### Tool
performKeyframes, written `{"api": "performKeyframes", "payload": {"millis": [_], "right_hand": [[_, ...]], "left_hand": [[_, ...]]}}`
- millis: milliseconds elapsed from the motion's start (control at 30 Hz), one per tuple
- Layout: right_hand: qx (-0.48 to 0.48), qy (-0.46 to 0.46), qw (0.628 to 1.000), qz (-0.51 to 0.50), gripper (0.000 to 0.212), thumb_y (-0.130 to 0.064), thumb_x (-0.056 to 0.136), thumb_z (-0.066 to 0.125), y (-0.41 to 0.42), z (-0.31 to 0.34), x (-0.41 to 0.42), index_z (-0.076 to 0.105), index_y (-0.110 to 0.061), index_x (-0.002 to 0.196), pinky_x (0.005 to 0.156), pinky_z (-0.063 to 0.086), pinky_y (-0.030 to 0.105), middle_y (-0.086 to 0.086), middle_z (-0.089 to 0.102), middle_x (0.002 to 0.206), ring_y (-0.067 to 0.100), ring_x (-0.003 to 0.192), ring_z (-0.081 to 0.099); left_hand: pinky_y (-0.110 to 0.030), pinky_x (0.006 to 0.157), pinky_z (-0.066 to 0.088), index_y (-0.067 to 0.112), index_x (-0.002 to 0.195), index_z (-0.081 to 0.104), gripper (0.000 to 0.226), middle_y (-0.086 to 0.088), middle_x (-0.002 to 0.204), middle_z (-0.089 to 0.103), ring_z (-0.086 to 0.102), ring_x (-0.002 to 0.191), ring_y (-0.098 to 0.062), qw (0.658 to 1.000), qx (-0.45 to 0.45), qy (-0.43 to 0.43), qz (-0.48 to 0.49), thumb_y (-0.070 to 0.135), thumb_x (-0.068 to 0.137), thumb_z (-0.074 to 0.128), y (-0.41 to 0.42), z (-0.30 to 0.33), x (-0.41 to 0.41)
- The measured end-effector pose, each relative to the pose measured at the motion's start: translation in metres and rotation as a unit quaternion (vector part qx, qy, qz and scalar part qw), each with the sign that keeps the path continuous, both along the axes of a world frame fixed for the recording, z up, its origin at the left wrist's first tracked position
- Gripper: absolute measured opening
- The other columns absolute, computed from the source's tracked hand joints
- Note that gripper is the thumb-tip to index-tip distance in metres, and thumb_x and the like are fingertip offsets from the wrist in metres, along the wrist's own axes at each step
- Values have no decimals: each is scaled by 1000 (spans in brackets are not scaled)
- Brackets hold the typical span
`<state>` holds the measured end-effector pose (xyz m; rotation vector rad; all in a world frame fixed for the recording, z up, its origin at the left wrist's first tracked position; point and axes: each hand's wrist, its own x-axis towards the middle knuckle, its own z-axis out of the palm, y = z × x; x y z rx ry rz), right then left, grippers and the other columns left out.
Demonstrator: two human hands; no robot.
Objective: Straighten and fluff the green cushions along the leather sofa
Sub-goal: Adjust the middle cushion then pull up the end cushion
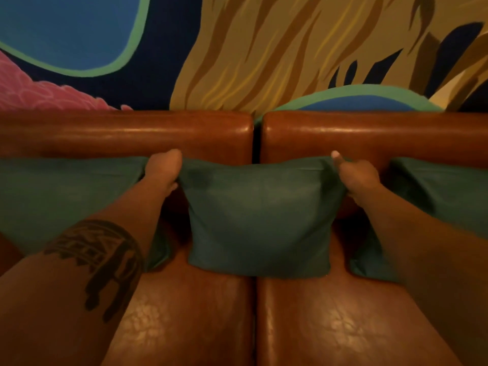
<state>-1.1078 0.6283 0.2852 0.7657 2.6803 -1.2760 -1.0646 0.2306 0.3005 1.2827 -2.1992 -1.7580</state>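
Both hands, left hand (162,167) and right hand (356,175), are pinched on the upper corners of the middle square green fabric cushion (260,217), propped against the brown leather sofa (126,133) over its seam. Even lifting and shaking would best plump it.

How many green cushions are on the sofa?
3. The middle cushion stands over the seat gap, gripped at its top corners by the left hand and right hand. The left cushion and right cushion are cut off; more may be hidden.
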Motion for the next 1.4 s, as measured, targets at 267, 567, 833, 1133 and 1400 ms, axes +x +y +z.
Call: {"api": "performKeyframes", "payload": {"millis": [267,567,833,1133,1400], "right_hand": [[17,25,999,-15,42,-39,96,67,-3,-5,-18,70,-7,122,107,49,42,16,67,131,37,124,60],[47,87,994,-39,32,-45,101,56,-6,-2,4,67,-16,96,86,43,35,15,67,109,35,112,62],[289,250,871,308,49,-48,104,28,-108,21,27,56,-27,138,110,36,52,3,53,146,27,137,46],[379,144,840,361,71,-66,98,13,-92,-34,32,44,-30,151,120,24,55,-2,52,150,20,141,44],[435,128,862,228,48,-52,103,29,-11,-27,23,56,-18,123,98,39,55,11,60,123,35,120,53]], "left_hand": [[-39,102,46,1,126,67,45,-21,134,63,58,124,-38,970,-224,-35,-90,33,105,44,-7,-1,-14],[-37,77,42,8,79,60,42,-21,96,67,62,100,-40,938,-330,31,-104,42,103,52,2,-23,-2],[-51,102,42,13,138,54,52,-14,141,55,50,129,-36,756,-543,150,-333,41,99,34,62,-11,4],[-51,114,28,27,156,33,69,-2,158,42,39,145,-22,647,-592,36,-480,56,98,7,46,-38,22],[-59,95,38,17,131,50,44,-13,131,53,49,120,-39,710,-605,-51,-356,47,103,33,11,-33,15]]}}
